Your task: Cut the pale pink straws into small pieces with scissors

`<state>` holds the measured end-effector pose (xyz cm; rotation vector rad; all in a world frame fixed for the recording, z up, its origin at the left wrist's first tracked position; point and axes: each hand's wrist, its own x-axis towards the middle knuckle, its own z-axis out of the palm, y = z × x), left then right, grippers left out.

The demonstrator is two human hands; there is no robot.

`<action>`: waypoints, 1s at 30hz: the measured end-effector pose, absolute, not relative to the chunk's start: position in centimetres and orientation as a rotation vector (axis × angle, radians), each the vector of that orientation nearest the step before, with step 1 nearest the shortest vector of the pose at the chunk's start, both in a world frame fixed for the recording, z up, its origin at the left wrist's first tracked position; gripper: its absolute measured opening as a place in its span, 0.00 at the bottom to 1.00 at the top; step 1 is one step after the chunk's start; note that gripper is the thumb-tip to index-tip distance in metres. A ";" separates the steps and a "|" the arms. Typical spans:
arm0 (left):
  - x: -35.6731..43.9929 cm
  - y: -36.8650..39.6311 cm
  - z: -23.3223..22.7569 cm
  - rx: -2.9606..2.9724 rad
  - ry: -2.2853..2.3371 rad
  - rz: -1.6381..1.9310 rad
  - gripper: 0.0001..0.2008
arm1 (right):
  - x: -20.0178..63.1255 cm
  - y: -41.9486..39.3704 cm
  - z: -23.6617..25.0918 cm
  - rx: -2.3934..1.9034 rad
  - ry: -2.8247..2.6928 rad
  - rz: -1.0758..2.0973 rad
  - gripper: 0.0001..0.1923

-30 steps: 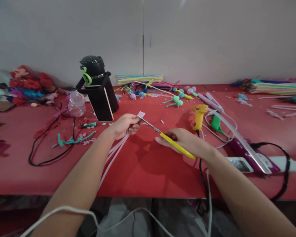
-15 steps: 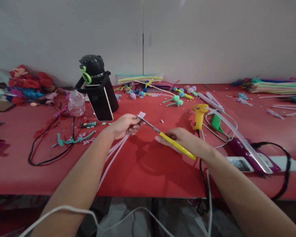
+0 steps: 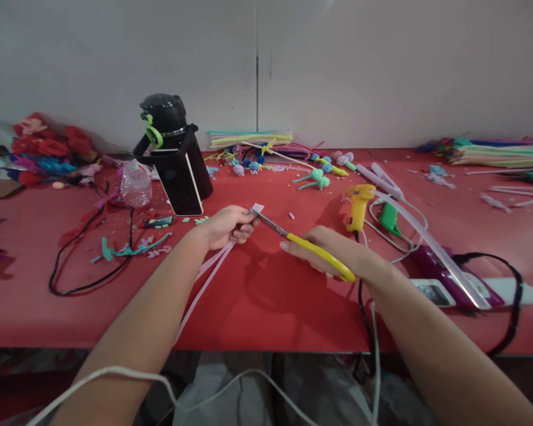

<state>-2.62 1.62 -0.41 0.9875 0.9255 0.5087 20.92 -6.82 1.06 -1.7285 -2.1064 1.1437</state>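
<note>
My left hand (image 3: 231, 226) is closed around several pale pink pipe cleaners (image 3: 209, 283), whose short ends poke out past the fingertips and whose long ends trail toward the table's front edge. My right hand (image 3: 322, 248) grips yellow-handled scissors (image 3: 324, 255). Their metal blades lie at the bundle's short ends, right beside my left fingertips. Whether the blades are fully closed is hard to make out. A small pink cut piece (image 3: 291, 216) rests on the red table (image 3: 275, 307) just beyond the scissors.
Left of my hands stand a black bottle (image 3: 163, 115) and a phone (image 3: 184, 183). A yellow glue gun (image 3: 359, 204) with cords, a green piece (image 3: 388, 219) and a purple device (image 3: 430, 266) lie right. Pipe cleaner bundles (image 3: 253, 139) and pompom pieces (image 3: 317, 178) line the back.
The scissors have shifted slightly, their handles angled a little differently, with the blades still at the bundle's ends. The view has moved very slightly; my left hand keeps its hold.
</note>
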 end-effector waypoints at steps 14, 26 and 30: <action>-2.3 2.8 -1.2 0.890 0.918 0.441 0.12 | 20.7 -6.1 1.6 -1.706 -2.014 1.286 0.29; -2.3 2.9 -1.2 0.899 0.907 0.425 0.13 | 20.5 -6.2 1.8 -1.735 -1.978 1.282 0.30; -2.4 3.1 -1.3 0.898 0.897 0.413 0.13 | 20.6 -6.2 1.7 -1.728 -2.014 1.244 0.29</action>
